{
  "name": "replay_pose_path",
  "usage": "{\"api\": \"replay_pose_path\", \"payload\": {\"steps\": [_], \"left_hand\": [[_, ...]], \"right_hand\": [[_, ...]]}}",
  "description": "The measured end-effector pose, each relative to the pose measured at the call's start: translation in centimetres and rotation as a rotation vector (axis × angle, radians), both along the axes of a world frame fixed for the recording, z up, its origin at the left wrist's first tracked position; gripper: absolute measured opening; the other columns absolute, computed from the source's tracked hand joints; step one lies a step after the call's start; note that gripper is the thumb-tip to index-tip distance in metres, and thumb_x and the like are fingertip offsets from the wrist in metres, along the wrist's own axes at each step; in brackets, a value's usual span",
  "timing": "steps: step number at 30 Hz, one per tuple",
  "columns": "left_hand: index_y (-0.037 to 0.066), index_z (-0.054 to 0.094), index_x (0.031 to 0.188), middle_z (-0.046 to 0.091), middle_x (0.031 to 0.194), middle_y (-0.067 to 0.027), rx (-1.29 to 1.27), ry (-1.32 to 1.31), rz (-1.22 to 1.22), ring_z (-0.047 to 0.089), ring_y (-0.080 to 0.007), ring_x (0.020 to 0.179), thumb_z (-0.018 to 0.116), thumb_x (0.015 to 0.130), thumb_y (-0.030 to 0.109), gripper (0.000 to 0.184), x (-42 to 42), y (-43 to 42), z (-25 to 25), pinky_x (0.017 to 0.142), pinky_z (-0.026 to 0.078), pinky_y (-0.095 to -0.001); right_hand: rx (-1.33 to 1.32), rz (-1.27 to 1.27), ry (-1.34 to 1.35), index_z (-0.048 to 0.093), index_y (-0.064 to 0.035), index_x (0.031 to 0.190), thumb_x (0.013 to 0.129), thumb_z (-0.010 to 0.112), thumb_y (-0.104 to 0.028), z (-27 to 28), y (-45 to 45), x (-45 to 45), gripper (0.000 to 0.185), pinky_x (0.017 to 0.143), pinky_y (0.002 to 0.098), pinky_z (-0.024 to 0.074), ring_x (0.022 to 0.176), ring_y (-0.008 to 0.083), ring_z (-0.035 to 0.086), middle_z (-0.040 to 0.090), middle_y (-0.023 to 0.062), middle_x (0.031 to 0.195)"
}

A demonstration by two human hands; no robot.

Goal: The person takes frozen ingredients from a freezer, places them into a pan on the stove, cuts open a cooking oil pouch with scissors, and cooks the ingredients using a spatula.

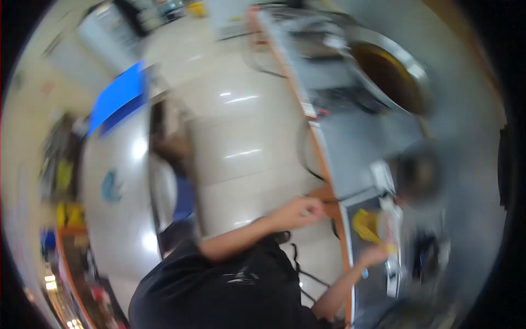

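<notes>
My left hand (298,213) is in front of my body, over the floor beside the counter edge, with its fingers curled together; whatever they hold, if anything, is too blurred to make out. My right hand (375,255) reaches over the dark counter top (366,285), close to a yellow item (367,226) and a white strip-like object (392,274). Blur hides its fingertips, and I cannot tell whether they touch either thing.
A large round pan (389,74) with brown contents stands farther along the counter. Across the aisle is a shiny metal table (123,219) bearing a teal item (111,186), with a blue panel (119,96) at its far end. Cables hang beside the counter.
</notes>
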State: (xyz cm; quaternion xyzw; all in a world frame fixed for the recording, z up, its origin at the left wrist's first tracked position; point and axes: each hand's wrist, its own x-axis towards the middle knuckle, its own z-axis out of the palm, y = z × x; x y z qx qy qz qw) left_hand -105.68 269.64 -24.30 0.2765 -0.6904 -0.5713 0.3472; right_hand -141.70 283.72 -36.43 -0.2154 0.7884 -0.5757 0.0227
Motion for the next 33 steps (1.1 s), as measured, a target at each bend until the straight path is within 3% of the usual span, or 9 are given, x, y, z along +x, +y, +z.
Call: {"api": "replay_pose_path", "payload": {"steps": [6, 9, 12, 15, 18, 20, 23, 28, 33], "left_hand": [[0.001, 0.055, 0.068, 0.056, 0.062, -0.0086, 0.007, -0.297, 0.11, 0.055, -0.0234, 0.059, 0.058, 0.096, 0.03, 0.041, 1.5, 2.9, -0.1, 0.058, 0.043, -0.0354], [0.002, 0.06, 0.075, 0.059, 0.066, -0.0085, 0.057, -0.246, 0.244, 0.057, -0.0205, 0.058, 0.055, 0.098, 0.03, 0.037, 5.3, 4.7, -1.5, 0.059, 0.045, -0.0343], [0.004, 0.063, 0.092, 0.062, 0.07, -0.0057, -0.016, -0.081, 0.43, 0.057, -0.0174, 0.056, 0.056, 0.098, 0.027, 0.025, 6.6, 5.9, -2.3, 0.058, 0.046, -0.0308], [0.007, 0.061, 0.109, 0.063, 0.074, -0.0028, 0.302, -0.065, 0.439, 0.056, -0.0138, 0.056, 0.056, 0.098, 0.025, 0.021, 9.2, 6.5, 1.0, 0.058, 0.047, -0.0279], [0.007, 0.066, 0.1, 0.056, 0.065, 0.0007, 0.433, -0.14, 0.446, 0.048, -0.0074, 0.056, 0.057, 0.098, 0.028, 0.024, 10.6, 6.5, 1.8, 0.054, 0.041, -0.0264], [0.006, 0.068, 0.09, 0.052, 0.059, 0.0027, 0.185, -0.174, 0.506, 0.044, -0.0055, 0.055, 0.057, 0.098, 0.031, 0.028, 11.5, 5.9, -1.0, 0.052, 0.038, -0.0261], [0.006, 0.069, 0.079, 0.047, 0.054, 0.0047, 0.283, -0.088, 0.543, 0.04, -0.006, 0.054, 0.055, 0.098, 0.034, 0.036, 14.2, 5.4, -0.7, 0.052, 0.033, -0.0267], [0.007, 0.068, 0.093, 0.054, 0.061, 0.0005, 0.262, -0.039, 0.531, 0.049, -0.0081, 0.055, 0.055, 0.098, 0.032, 0.029, 22.4, 4.5, 0.2, 0.055, 0.041, -0.0267], [0.008, 0.062, 0.113, 0.064, 0.078, -0.0025, 0.092, -0.043, 0.635, 0.057, -0.0107, 0.061, 0.054, 0.098, 0.027, 0.026, 34.2, 6.3, -3.4, 0.06, 0.048, -0.0264]], "right_hand": [[-0.212, -0.005, 0.182, 0.048, 0.0058, 0.131, 0.098, 0.06, -0.022, 3.6, -1.7, 1.1, 0.044, 0.098, 0.0403, 0.0481, 0.114, 0.0287, 0.058, 0.059, 0.021, 0.123], [-0.268, -0.088, 0.311, 0.049, 0.007, 0.128, 0.099, 0.058, -0.024, 6.8, -2.0, 6.5, 0.043, 0.096, 0.0388, 0.0486, 0.11, 0.0294, 0.059, 0.056, 0.0211, 0.125], [-0.208, -0.227, 0.634, 0.041, 0.0063, 0.132, 0.09, 0.066, -0.023, 7.5, -0.4, 6.6, 0.057, 0.095, 0.0493, 0.0486, 0.118, 0.0444, 0.05, 0.045, 0.0271, 0.133], [-0.256, -0.138, 0.696, 0.041, 0.0061, 0.133, 0.097, 0.057, -0.041, 11.4, -0.7, 11.8, 0.061, 0.09, 0.0418, 0.0498, 0.109, 0.0389, 0.056, 0.053, 0.0272, 0.123], [-0.052, 0.232, 0.679, 0.054, 0.0066, 0.123, 0.102, 0.05, -0.022, 10.5, -0.9, 13.0, 0.036, 0.094, 0.0349, 0.0479, 0.104, 0.0273, 0.06, 0.057, 0.0191, 0.125], [-0.244, 0.457, 0.298, 0.058, 0.0074, 0.115, 0.103, 0.044, -0.021, 11.2, -2.8, 17.2, 0.034, 0.084, 0.0316, 0.0524, 0.093, 0.0259, 0.063, 0.06, 0.0194, 0.118], [-0.261, 0.676, 0.239, 0.063, 0.0064, 0.094, 0.104, 0.037, -0.021, 13.6, -4.9, 22.9, 0.039, 0.071, 0.0284, 0.0475, 0.077, 0.0188, 0.061, 0.066, 0.0164, 0.1], [-0.151, 1.014, 0.005, 0.058, 0.0027, 0.068, 0.105, 0.034, -0.025, 15.4, -7.3, 33.4, 0.051, 0.068, 0.0305, 0.0454, 0.07, 0.0174, 0.057, 0.065, 0.0163, 0.08], [-0.295, 1.384, -0.391, 0.057, 0.0008, 0.076, 0.105, 0.037, -0.023, 13.0, -11.0, 45.0, 0.042, 0.08, 0.0318, 0.0476, 0.082, 0.0214, 0.059, 0.063, 0.0126, 0.085]]}}
